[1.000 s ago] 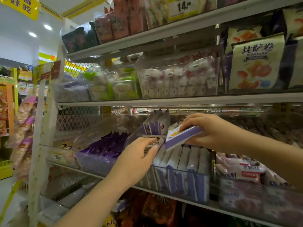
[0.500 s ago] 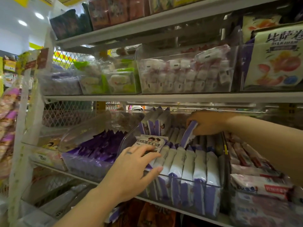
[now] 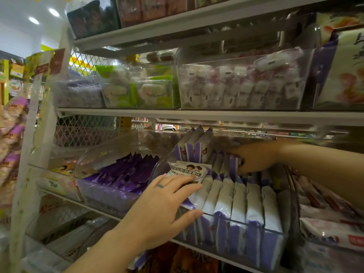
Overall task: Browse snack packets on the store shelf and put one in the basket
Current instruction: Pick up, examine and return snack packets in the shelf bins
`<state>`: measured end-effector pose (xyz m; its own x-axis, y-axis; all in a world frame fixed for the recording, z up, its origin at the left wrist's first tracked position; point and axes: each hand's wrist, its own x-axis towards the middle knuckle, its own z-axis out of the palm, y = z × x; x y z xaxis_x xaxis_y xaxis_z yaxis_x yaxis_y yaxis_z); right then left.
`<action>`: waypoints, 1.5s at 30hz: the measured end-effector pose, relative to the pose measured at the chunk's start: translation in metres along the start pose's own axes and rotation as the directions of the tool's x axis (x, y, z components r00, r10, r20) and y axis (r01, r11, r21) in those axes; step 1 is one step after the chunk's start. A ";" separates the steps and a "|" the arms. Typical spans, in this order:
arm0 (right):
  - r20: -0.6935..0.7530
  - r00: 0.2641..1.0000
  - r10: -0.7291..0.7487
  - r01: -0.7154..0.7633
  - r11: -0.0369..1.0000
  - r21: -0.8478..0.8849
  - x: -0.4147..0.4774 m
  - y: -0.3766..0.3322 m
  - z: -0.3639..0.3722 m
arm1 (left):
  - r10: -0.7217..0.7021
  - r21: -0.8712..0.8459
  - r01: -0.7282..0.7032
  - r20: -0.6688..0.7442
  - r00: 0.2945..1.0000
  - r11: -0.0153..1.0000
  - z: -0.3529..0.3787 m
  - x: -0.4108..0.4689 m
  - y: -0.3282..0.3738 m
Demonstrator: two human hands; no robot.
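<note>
White-and-purple snack packets (image 3: 239, 201) stand in rows inside a clear plastic bin (image 3: 242, 223) on the middle shelf. One packet with a cartoon label (image 3: 188, 170) lies flat on top at the bin's front left. My left hand (image 3: 167, 203) rests spread on that packet and the row below it, thumb at the bin's front rim. My right hand (image 3: 254, 156) reaches deep into the bin from the right, with its fingertips curled on the top of a packet in the back rows. No basket is in view.
A bin of dark purple packets (image 3: 122, 174) sits to the left, and red-and-white packets (image 3: 325, 223) to the right. The shelf above (image 3: 197, 113) overhangs closely and carries clear boxes of wrapped sweets (image 3: 236, 85). A white upright post (image 3: 33, 134) ends the shelving at the left.
My right hand has carried the packet it held down into the back of the bin. My left hand has slid forward onto the flat packet. The camera has moved closer.
</note>
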<state>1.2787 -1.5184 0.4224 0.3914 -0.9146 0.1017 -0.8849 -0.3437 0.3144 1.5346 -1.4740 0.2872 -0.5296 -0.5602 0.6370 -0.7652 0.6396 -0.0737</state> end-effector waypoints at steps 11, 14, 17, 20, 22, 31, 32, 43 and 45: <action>0.227 0.971 0.077 -0.054 0.993 -0.104 0.013 -0.006 0.013 | 0.002 0.034 -0.003 0.041 0.999 0.999 -0.001 -0.001 -0.007; 0.346 0.932 0.106 -0.079 0.993 -0.090 0.004 -0.007 0.006 | 0.009 0.036 -0.011 0.044 0.999 0.999 -0.002 -0.001 -0.006; 0.398 0.913 0.087 -0.065 0.995 -0.070 0.003 -0.003 -0.003 | 0.005 0.040 -0.006 0.035 0.999 0.999 0.000 -0.001 -0.006; 0.253 0.965 0.065 -0.107 0.982 0.155 0.017 0.008 -0.012 | -0.003 0.032 0.002 0.035 0.999 0.999 0.002 0.001 -0.007; 0.021 0.999 0.037 -0.040 0.983 0.179 0.031 0.015 -0.012 | 0.000 0.016 -0.001 0.040 0.999 1.000 0.001 0.004 -0.008; -0.061 0.996 0.065 -0.061 0.996 0.059 0.067 0.014 0.008 | 0.055 0.009 -0.055 0.037 0.998 0.998 -0.003 0.006 -0.009; -0.067 0.994 0.089 -0.084 0.993 0.082 0.069 0.015 0.008 | 0.055 0.006 -0.055 0.026 0.998 0.998 -0.004 0.006 -0.009; -0.249 0.925 0.285 -0.236 0.949 0.211 0.064 0.019 0.005 | 0.051 0.015 -0.052 0.021 0.998 0.999 -0.005 0.005 -0.008; -0.314 0.899 0.305 -0.251 0.947 0.201 0.061 0.019 0.003 | 0.051 0.018 -0.051 0.034 0.998 0.999 -0.005 0.006 -0.008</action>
<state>1.2854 -1.5814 0.4321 0.1617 -0.8601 0.4838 -0.9868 -0.1391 0.0825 1.5393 -1.4794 0.2951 -0.5797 -0.5446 0.6061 -0.7435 0.6579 -0.1198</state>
